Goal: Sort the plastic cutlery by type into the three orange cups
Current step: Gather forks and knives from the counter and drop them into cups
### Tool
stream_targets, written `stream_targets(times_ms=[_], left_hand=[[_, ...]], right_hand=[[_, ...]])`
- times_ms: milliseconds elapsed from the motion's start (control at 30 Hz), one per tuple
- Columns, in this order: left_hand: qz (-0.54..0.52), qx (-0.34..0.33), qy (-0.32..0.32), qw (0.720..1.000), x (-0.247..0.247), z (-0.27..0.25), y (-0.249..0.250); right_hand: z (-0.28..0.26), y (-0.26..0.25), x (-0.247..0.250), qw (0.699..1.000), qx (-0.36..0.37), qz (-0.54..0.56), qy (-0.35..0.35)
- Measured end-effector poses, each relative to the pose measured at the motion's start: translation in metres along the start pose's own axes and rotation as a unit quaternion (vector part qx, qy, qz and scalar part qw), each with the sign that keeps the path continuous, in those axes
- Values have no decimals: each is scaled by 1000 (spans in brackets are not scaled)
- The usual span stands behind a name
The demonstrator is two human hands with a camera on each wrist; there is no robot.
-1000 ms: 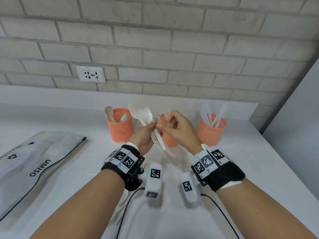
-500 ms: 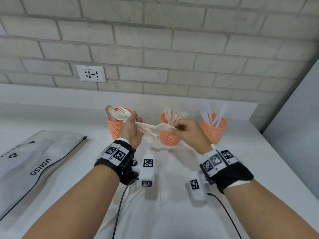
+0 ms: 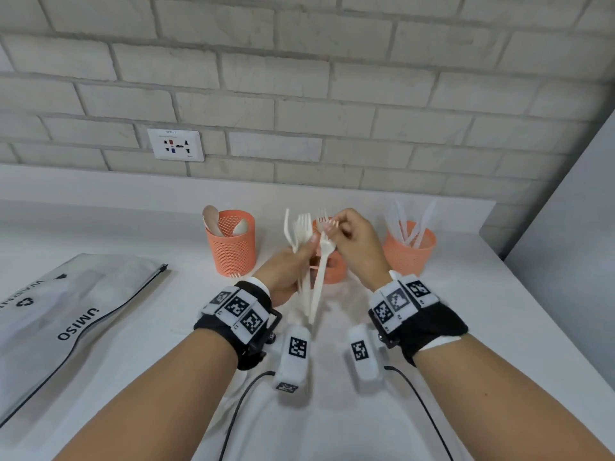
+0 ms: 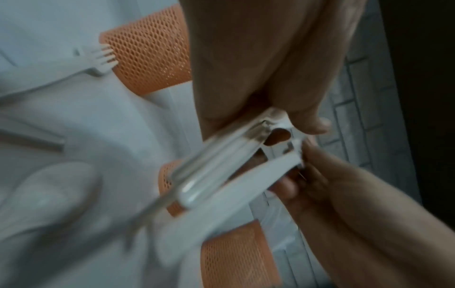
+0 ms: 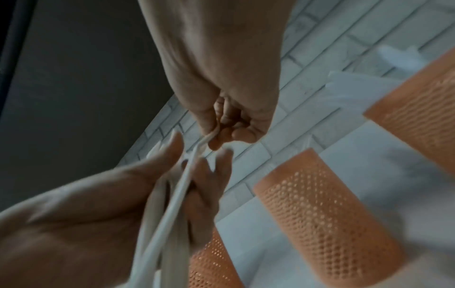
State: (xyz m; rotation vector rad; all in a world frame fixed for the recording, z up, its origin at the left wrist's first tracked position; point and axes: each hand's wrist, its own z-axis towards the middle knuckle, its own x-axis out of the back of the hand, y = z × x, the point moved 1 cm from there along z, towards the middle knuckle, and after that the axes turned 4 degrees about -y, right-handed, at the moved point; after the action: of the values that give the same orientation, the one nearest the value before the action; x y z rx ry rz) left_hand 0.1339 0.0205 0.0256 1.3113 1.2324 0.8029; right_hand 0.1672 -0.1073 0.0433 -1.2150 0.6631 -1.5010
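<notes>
Hands are meeting at the middle of our view: our left hand (image 3: pixel 288 271) is gripping a bunch of forks (image 3: pixel 304 257) upright by the handles, and our right hand (image 3: pixel 352 239) is pinching one fork (image 3: pixel 322 261) at its neck, peeling it away from the bunch. Beyond them, at 12 o'clock, the middle cup (image 3: pixel 327 264) is waiting, partly hidden. At 10 o'clock the spoon cup (image 3: pixel 231 247) is standing, at 2 o'clock the knife cup (image 3: pixel 409 249). We are judging the risk thus: tines are lying close together, so a snagged fork may be dragging a neighbour loose onto the counter (image 3: pixel 466 311).
</notes>
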Motion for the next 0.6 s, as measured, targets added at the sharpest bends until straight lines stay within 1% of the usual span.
stream_targets(times_ms=[33,100,133,200,233,300,367,400,433,500,600], left_hand=[[4,-7,-33,999,-6,0,-1],[1,-23,-67,998,-12,0,-4],[2,-32,-74,997,-12,1,-4],[19,-38,-95,995,-11,1,-2],[39,-33,-106,993,-11,1,0],[97,-7,-117,988,-12,2,2],[157,19,-117,980,-14,5,2],[175,25,-111,978,-14,7,2],[179,23,-102,978,-15,9,3],[167,3,-100,981,-15,13,6],[144,-10,-117,983,-8,22,14]], right_hand=[[0,1,-4,1000,-13,3,5],[0,4,-9,994,-73,76,-1],[-1,5,-11,984,-117,130,-22],[-4,8,-13,950,-191,229,-95],[-5,9,-12,932,-207,262,-141],[-11,5,-9,909,-205,298,-206],[-14,-3,-7,907,-199,290,-231],[-15,-7,-7,917,-189,264,-231],[-14,-11,-9,930,-184,236,-212],[-6,-15,-10,954,-184,197,-131],[11,-23,1,962,-150,227,-6]])
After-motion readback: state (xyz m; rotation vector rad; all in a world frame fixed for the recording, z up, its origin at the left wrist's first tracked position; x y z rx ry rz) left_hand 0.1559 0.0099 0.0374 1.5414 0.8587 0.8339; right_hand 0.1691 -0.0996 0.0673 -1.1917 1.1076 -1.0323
